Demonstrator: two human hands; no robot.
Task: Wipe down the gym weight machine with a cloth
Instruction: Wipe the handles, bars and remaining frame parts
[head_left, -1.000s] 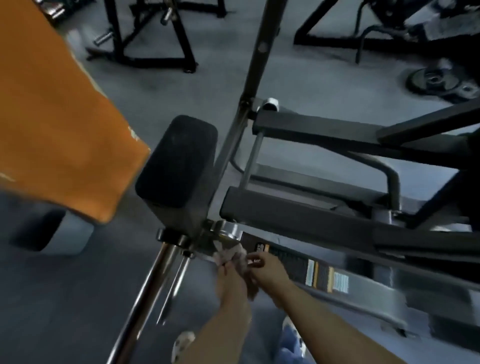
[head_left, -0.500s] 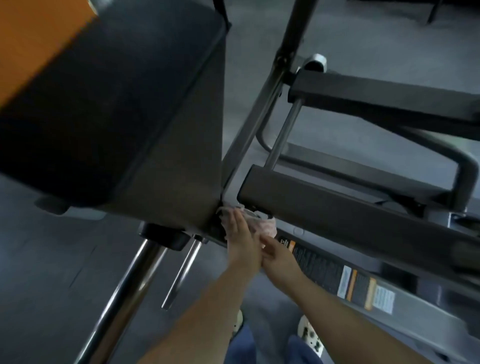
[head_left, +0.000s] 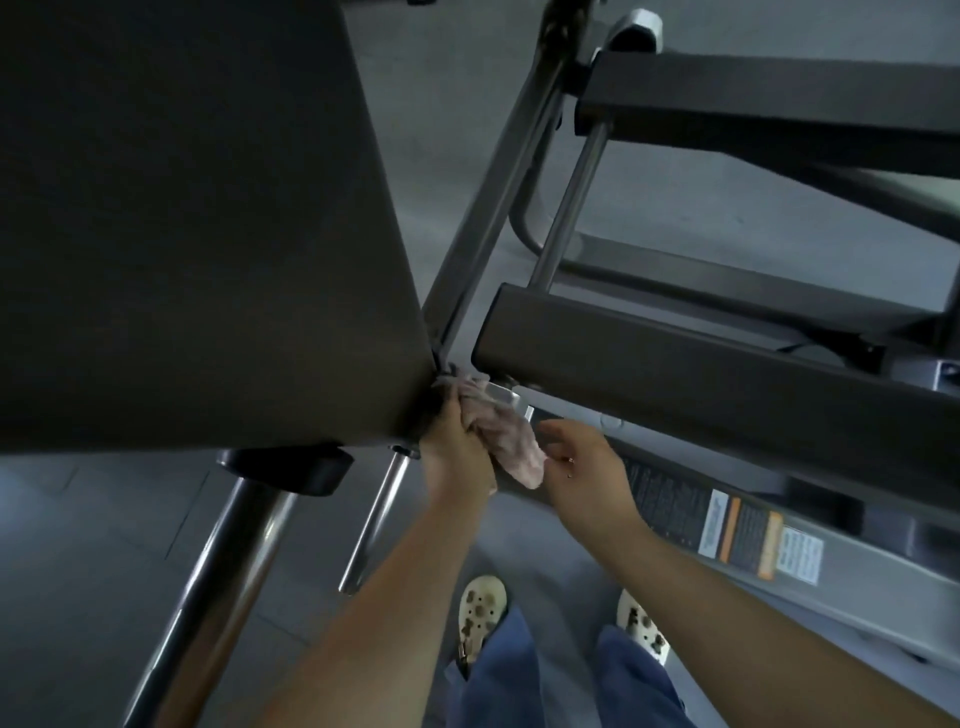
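A crumpled pinkish cloth (head_left: 506, 431) lies against the metal joint of the weight machine, just below the big black pad (head_left: 197, 218) and left of a black padded bar (head_left: 701, 374). My left hand (head_left: 457, 452) grips the cloth and holds it to the joint. Beside the cloth's hanging end, my right hand (head_left: 582, 462) hovers with fingers loosely bent, over the grey frame rail (head_left: 831, 582) with its warning labels. Whether it touches the cloth is unclear.
A thick chrome post (head_left: 218, 587) and a thin chrome rod (head_left: 374, 519) run down at the left. Another black padded bar (head_left: 779, 98) crosses the upper right. My feet in pale clogs (head_left: 480, 608) stand on the grey floor below.
The view has moved in closer under the black pad. My left hand keeps the cloth at the joint, and my right hand has drawn slightly apart to the right.
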